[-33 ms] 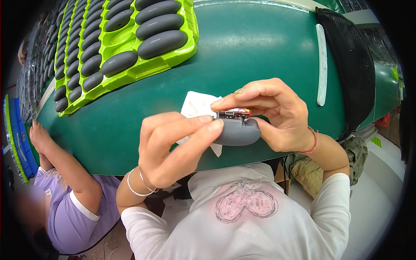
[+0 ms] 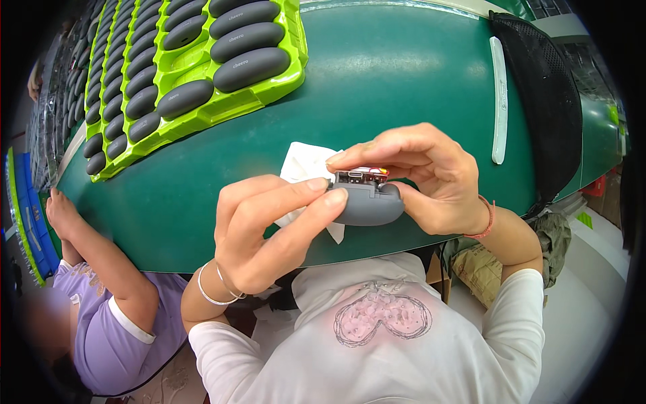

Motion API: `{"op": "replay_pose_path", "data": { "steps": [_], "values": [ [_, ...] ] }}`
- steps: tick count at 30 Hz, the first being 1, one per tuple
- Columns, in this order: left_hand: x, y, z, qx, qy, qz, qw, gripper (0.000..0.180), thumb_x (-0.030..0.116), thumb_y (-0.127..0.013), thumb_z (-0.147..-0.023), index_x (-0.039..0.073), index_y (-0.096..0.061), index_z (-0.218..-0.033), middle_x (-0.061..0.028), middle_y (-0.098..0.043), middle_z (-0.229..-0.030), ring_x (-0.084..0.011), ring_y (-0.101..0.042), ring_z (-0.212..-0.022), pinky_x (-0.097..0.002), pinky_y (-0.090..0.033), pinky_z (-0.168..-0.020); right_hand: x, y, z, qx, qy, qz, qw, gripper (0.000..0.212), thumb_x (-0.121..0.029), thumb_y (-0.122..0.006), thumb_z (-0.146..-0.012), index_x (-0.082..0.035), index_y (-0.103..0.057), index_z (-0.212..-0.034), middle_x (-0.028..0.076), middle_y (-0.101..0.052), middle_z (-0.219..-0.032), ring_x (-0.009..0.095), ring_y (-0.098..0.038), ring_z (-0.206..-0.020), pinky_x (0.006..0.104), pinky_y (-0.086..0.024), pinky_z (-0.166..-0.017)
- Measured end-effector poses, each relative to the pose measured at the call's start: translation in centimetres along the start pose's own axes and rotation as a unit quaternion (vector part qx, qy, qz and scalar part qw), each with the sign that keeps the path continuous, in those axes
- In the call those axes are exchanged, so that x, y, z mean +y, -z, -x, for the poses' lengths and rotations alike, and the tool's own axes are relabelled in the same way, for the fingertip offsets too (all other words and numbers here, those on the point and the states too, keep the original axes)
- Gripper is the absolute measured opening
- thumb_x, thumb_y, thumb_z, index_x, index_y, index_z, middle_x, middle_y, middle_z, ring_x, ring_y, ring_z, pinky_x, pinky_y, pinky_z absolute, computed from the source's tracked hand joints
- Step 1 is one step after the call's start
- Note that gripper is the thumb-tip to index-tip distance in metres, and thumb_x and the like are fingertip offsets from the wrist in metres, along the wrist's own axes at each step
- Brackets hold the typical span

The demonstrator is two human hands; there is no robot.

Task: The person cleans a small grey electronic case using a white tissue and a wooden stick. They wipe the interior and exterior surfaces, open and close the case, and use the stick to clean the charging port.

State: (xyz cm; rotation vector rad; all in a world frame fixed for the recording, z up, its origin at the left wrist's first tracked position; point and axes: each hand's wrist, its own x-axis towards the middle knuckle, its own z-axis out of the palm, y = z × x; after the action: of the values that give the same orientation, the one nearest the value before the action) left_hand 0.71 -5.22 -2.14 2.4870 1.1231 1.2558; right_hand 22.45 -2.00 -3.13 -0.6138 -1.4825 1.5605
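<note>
Both my hands hold a rounded dark grey plastic casing (image 2: pixel 367 209) above the near part of the green table. A circuit board (image 2: pixel 361 176) with a small metal port shows along its open upper edge, with bits of red and yellow beside it. My left hand (image 2: pixel 266 225) pinches the casing's left end between thumb and forefinger. My right hand (image 2: pixel 434 178) grips the right end, its thumb at the side and its fingers arched over the top. Those fingers hide the far side of the casing. Just behind lies a crumpled white tissue or cloth (image 2: pixel 304 161).
A bright green tray (image 2: pixel 266 95) with rows of similar dark grey casings stands at the far left. A white strip (image 2: pixel 498 101) lies at the right, beside a black mesh item (image 2: pixel 548 108). On my left sits another person (image 2: pixel 121 330) in a purple top, forearm by the table's edge.
</note>
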Motion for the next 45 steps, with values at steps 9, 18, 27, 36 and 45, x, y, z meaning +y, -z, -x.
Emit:
{"op": "replay_pose_path", "data": {
  "steps": [9,18,27,36,45],
  "values": [
    [-0.2,-0.5,0.0,0.025,-0.012,-0.034,0.999,0.037,-0.003,-0.077,-0.063,0.006,-0.070,-0.098,-0.0114,-0.067,-0.099,-0.0213,-0.059,-0.076,-0.0272,-0.051,-0.061,0.0,0.5,-0.2,-0.010,0.176,0.199,0.964,0.027,0.009,-0.070,-0.071,-0.001,-0.066,-0.096,0.019,-0.067,-0.102,0.030,-0.067,-0.087,0.0338,-0.054,-0.075],
    [0.4,-0.3,0.2,0.000,0.122,0.232,0.965,0.046,-0.005,-0.077,-0.065,-0.001,-0.063,-0.109,-0.0276,-0.060,-0.115,-0.0301,-0.066,-0.091,-0.0331,-0.055,-0.075,0.1,0.6,0.3,-0.058,0.294,0.275,0.914,0.025,0.006,-0.072,-0.065,0.000,-0.065,-0.088,0.019,-0.060,-0.108,0.031,-0.060,-0.092,0.0365,-0.053,-0.074],
    [0.4,-0.2,0.0,-0.025,0.106,0.276,0.955,0.056,0.006,-0.085,-0.063,0.000,-0.059,-0.112,-0.0274,-0.059,-0.118,-0.0316,-0.065,-0.096,-0.0333,-0.052,-0.077,1.1,0.8,0.5,-0.082,0.358,0.307,0.878,0.034,0.009,-0.073,-0.067,-0.005,-0.062,-0.096,0.020,-0.054,-0.112,0.031,-0.058,-0.094,0.0336,-0.056,-0.073],
    [0.1,0.0,0.4,-0.072,0.091,0.275,0.954,0.064,0.013,-0.085,-0.067,0.003,-0.050,-0.120,-0.0286,-0.055,-0.121,-0.0363,-0.058,-0.112,-0.0432,-0.046,-0.094,1.3,0.2,0.3,-0.044,0.365,0.286,0.885,0.026,0.006,-0.072,-0.058,-0.002,-0.062,-0.081,0.017,-0.056,-0.105,0.029,-0.056,-0.090,0.0345,-0.050,-0.070],
    [0.1,-0.1,0.0,-0.059,0.109,0.285,0.951,0.060,0.006,-0.084,-0.065,0.001,-0.053,-0.116,-0.0275,-0.056,-0.120,-0.0342,-0.059,-0.108,-0.0389,-0.048,-0.089,1.6,0.3,0.5,-0.056,0.341,0.272,0.898,0.024,-0.001,-0.070,-0.061,-0.002,-0.063,-0.083,0.016,-0.056,-0.105,0.029,-0.055,-0.090,0.0359,-0.049,-0.072]
  ]
}}
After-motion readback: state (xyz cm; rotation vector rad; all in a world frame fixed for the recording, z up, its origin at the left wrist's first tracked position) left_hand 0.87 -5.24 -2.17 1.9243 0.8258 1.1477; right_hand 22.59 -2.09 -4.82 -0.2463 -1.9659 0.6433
